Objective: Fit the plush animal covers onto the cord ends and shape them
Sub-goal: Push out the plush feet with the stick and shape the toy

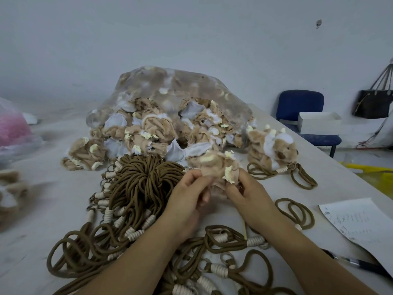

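A: Hands first. Left hand (189,190) — state?

B: Curled, thumb and fingertips pinching the near-left edge of a tan plush cover (214,167). Right hand (246,192) same deal, pinching the cover's right edge beside a cream ear tuft. Cover held up off the table (42,209), between both hands, inside out by the look of it.

A: Cord in the cover?

B: Cannot tell. Hidden behind fingers.

A: Around the hands?

B: Big bundle of brown cords (136,184) just left of the left hand, cream-wrapped ends fanned out. More loose cord loops (225,241) under both forearms. Thin pale stick (245,229) near the right wrist.

A: Farther out?

B: Heap of unfitted covers (148,133) spilling from a clear plastic bag (170,86) behind the bundle. Finished plush animal (274,147) on its cord, right of the heap. Paper sheet (359,222) and pen (353,261) at right edge. Blue chair (302,105), white box (319,122), dark handbag (374,103) past the table. Pink bagged stuff (12,128) far left.
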### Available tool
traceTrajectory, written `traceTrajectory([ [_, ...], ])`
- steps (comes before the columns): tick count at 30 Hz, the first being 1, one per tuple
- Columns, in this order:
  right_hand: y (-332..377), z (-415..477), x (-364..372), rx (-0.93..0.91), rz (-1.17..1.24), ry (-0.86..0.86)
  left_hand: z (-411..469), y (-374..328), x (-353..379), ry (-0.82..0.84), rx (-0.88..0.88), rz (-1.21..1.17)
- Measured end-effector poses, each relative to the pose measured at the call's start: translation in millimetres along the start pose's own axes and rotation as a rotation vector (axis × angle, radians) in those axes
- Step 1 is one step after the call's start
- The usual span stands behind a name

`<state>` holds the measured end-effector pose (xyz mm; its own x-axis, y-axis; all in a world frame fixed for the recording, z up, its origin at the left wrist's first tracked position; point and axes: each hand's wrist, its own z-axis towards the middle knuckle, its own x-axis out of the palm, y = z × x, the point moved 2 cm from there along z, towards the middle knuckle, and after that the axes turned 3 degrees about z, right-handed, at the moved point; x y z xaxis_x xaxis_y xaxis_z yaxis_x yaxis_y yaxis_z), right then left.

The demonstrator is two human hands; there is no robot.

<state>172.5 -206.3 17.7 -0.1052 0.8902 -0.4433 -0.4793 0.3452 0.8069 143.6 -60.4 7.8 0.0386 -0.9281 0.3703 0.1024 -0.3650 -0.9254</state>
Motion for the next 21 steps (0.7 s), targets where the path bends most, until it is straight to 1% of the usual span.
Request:
traceTrajectory([
  [2, -2.7, -0.3, 0.5, 0.059, 0.060, -0.015, 1.3, -2.8, -1.1, 0.019, -0.066, -0.255],
  [3, -4.6, -0.7, 0.4, 0.096, 0.097, -0.025, 1.4, -3.4, -1.2, 0.034, -0.088, -0.313],
  [4, -6.0, -0.8, -0.3, 0.125, 0.130, -0.040, 1.5, -3.6, -0.9, 0.056, -0.102, -0.313],
  [6, -7.9, -0.1, -3.6, 0.147, 0.154, -0.090, 0.1, -2.7, 2.2, 0.102, -0.112, -0.199],
  [8, -8.7, 1.4, -7.2, 0.151, 0.154, -0.147, -1.3, -0.7, 5.8, 0.116, -0.092, -0.030],
  [11, -5.2, 1.4, -6.9, 0.164, 0.256, -0.155, -2.0, 2.6, 6.3, 0.042, -0.049, 0.190],
  [13, -3.0, -0.1, -3.6, 0.181, 0.315, -0.114, -1.6, 1.5, 3.6, -0.024, -0.041, 0.219],
  [15, -1.8, -0.3, -2.4, 0.184, 0.324, -0.083, -0.6, -0.3, -1.0, -0.079, -0.072, 0.184],
  [17, -2.8, 0.5, -3.4, 0.176, 0.281, -0.073, -0.1, -1.5, -3.8, -0.091, -0.127, 0.144],
  [19, -5.4, 1.8, -4.2, 0.155, 0.190, -0.061, -0.2, -1.3, -3.0, -0.058, -0.191, 0.026],
  [21, -6.3, 2.4, -4.9, 0.143, 0.112, -0.064, -0.9, -2.5, 0.5, -0.005, -0.238, -0.151],
])
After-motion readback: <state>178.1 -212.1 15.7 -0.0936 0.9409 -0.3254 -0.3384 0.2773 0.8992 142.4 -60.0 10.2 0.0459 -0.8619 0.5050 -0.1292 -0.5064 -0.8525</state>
